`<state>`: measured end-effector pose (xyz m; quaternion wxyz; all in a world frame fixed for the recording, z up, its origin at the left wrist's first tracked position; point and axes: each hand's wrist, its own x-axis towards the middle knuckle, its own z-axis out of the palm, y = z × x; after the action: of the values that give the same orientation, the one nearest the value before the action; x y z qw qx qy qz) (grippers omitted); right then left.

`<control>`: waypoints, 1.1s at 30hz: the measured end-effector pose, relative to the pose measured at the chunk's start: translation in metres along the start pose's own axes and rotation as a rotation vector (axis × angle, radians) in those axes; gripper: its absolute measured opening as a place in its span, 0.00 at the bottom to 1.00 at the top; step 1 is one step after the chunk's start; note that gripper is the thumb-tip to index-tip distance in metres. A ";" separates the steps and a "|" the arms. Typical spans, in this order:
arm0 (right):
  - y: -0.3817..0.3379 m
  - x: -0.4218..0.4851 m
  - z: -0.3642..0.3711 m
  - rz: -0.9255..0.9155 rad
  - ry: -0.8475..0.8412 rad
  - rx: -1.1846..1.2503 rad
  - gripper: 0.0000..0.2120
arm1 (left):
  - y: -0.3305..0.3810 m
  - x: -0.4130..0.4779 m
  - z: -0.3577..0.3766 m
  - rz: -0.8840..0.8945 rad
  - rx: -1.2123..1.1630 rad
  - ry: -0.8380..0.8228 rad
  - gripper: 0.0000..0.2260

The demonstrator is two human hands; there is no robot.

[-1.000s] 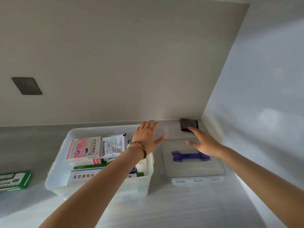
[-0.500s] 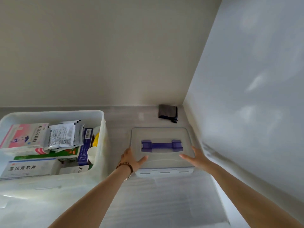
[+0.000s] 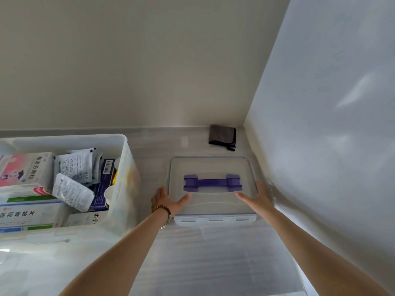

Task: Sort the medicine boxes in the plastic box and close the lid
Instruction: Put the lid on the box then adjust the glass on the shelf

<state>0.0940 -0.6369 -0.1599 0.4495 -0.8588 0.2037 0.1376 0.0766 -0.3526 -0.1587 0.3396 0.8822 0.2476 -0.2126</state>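
Note:
A clear plastic lid (image 3: 211, 167) with a purple handle (image 3: 212, 183) lies flat on the counter, right of the open translucent plastic box (image 3: 126, 159). The box holds several medicine boxes, a pink one (image 3: 23, 167) among them, and white sachets (image 3: 74, 167). My left hand (image 3: 167, 201), a bead bracelet on its wrist, grips the lid's left side with the thumb on top. My right hand (image 3: 257, 199) grips the lid's right side the same way. The fingers under the lid's edges are hidden.
A dark folded cloth (image 3: 222, 135) lies in the back corner behind the lid. A white wall (image 3: 320, 146) stands close on the right and another runs along the back of the grey counter (image 3: 203, 253).
My left hand left the box and both hands came onto the lid's two sides. My view swung right, so the box now sits at the left edge.

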 end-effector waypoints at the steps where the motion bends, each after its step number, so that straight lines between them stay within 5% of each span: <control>1: 0.001 0.000 0.000 0.002 -0.002 0.023 0.53 | 0.001 0.000 0.001 0.002 -0.015 0.004 0.51; 17: -0.002 -0.004 -0.011 0.097 0.029 0.210 0.43 | 0.007 -0.012 -0.008 -0.051 -0.379 0.031 0.42; 25: -0.039 -0.015 -0.059 0.020 0.077 0.356 0.29 | 0.057 -0.038 -0.055 0.230 -0.479 0.162 0.30; 30: -0.089 -0.031 -0.072 -0.015 -0.016 0.381 0.35 | 0.081 -0.057 -0.120 0.300 -0.529 0.314 0.23; 33: -0.131 -0.050 -0.064 -0.100 -0.021 0.422 0.29 | 0.068 -0.069 -0.164 0.309 -0.538 0.409 0.22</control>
<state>0.1156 -0.6110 -0.0092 0.6276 -0.7533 0.1802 0.0784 0.0957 -0.3014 0.0235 0.5310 0.8124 0.2214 0.0944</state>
